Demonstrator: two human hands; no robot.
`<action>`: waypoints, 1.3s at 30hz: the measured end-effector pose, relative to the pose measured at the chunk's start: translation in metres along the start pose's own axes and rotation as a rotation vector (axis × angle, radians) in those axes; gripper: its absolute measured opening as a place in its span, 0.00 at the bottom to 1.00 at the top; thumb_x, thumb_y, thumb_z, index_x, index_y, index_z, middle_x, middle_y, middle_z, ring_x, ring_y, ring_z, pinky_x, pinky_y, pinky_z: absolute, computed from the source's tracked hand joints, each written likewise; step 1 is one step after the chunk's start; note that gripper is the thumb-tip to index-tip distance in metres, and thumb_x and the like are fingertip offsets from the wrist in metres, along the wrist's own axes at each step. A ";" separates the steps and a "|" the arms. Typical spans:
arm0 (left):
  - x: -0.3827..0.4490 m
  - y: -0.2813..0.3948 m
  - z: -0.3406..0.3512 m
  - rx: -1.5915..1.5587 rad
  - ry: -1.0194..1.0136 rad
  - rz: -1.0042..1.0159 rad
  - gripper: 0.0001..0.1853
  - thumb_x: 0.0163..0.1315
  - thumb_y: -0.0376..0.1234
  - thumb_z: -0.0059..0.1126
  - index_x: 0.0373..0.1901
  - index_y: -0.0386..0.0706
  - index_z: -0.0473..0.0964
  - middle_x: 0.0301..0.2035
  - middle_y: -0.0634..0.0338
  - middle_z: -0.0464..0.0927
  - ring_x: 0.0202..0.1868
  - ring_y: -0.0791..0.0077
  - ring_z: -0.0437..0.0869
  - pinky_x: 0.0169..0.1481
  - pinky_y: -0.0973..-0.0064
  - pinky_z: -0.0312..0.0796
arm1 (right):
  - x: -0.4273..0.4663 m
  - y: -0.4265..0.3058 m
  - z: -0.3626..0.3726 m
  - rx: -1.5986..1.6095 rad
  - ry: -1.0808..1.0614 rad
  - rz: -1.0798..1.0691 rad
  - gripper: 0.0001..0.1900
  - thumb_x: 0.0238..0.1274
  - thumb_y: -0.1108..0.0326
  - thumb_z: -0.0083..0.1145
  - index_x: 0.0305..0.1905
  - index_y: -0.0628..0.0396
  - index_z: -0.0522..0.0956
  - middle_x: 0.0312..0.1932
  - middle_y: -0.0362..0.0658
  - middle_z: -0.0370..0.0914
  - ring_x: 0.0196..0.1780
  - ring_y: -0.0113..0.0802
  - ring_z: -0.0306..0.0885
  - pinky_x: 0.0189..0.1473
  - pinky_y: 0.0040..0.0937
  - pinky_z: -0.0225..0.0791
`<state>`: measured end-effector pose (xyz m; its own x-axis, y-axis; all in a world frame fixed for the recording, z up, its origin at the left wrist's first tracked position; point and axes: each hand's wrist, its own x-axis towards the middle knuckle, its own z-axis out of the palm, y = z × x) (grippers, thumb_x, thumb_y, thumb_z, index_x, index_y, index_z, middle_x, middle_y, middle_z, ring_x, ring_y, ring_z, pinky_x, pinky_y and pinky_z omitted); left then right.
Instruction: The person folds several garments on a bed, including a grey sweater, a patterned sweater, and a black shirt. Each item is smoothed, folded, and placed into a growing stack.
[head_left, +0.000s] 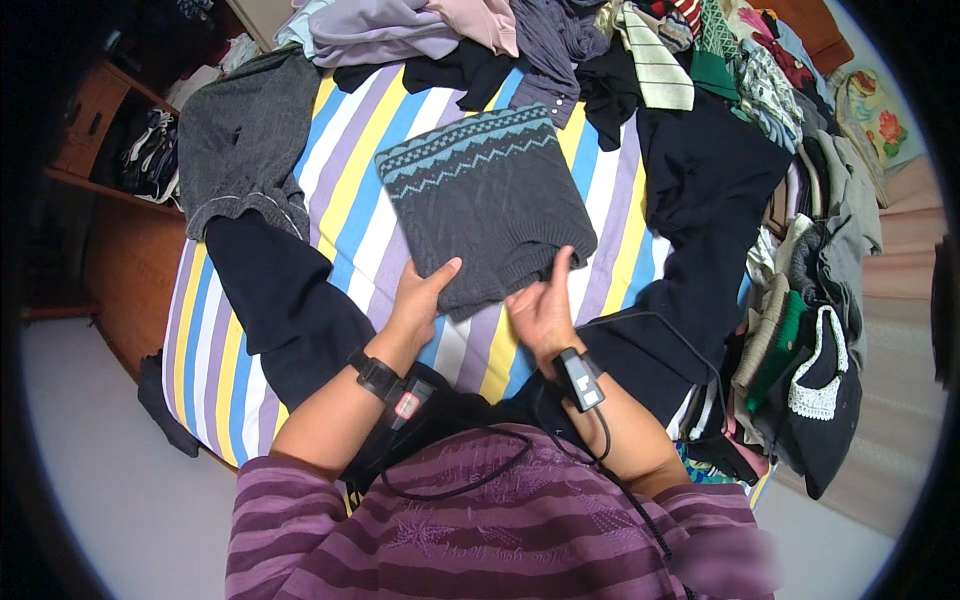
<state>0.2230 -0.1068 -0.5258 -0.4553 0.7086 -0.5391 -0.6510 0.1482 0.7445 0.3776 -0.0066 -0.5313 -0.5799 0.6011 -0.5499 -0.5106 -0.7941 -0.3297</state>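
A folded dark grey knit sweater (480, 202) with a blue zigzag and checkered band lies before me on a striped sheet (360, 187). Its patterned band faces away from me, and ribbed edges show at the near right corner. My left hand (421, 304) grips the near left corner, thumb on top and fingers hidden under the knit. At the near right edge, my right hand (544, 304) has its thumb on the ribbing and its other fingers curled at the underside. Whether the sweater is lifted off the sheet, I cannot tell.
My legs in dark trousers (285, 285) spread to both sides. A grey garment (244, 135) lies at the left, and a lilac garment (382, 34) among a heap at the back. Folded clothes (780, 337) are stacked at the right. A black cable (660, 319) runs near my right arm.
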 end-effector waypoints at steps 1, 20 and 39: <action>-0.001 -0.002 -0.001 -0.002 -0.015 0.026 0.30 0.61 0.31 0.66 0.62 0.32 0.63 0.54 0.50 0.75 0.54 0.64 0.79 0.58 0.69 0.73 | -0.002 0.011 0.008 -0.039 0.023 0.016 0.48 0.62 0.32 0.52 0.73 0.60 0.56 0.73 0.51 0.61 0.73 0.48 0.60 0.74 0.44 0.54; -0.019 -0.008 0.007 -0.014 -0.037 0.073 0.26 0.75 0.54 0.37 0.61 0.44 0.58 0.44 0.51 0.75 0.35 0.63 0.86 0.37 0.77 0.77 | -0.009 -0.072 0.071 -0.238 0.085 -0.609 0.15 0.62 0.68 0.60 0.51 0.64 0.76 0.46 0.48 0.80 0.45 0.37 0.79 0.50 0.33 0.73; -0.011 -0.004 -0.002 0.060 -0.024 0.133 0.18 0.75 0.45 0.46 0.58 0.46 0.63 0.41 0.57 0.78 0.31 0.75 0.82 0.36 0.81 0.76 | -0.464 -0.387 -0.052 -1.165 0.699 -0.851 0.27 0.66 0.56 0.58 0.64 0.60 0.70 0.57 0.44 0.77 0.55 0.35 0.76 0.58 0.34 0.70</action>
<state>0.2296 -0.1170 -0.5240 -0.5199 0.7412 -0.4247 -0.5477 0.0922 0.8316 0.8775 0.0177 -0.1889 0.1641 0.9860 -0.0282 0.4115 -0.0944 -0.9065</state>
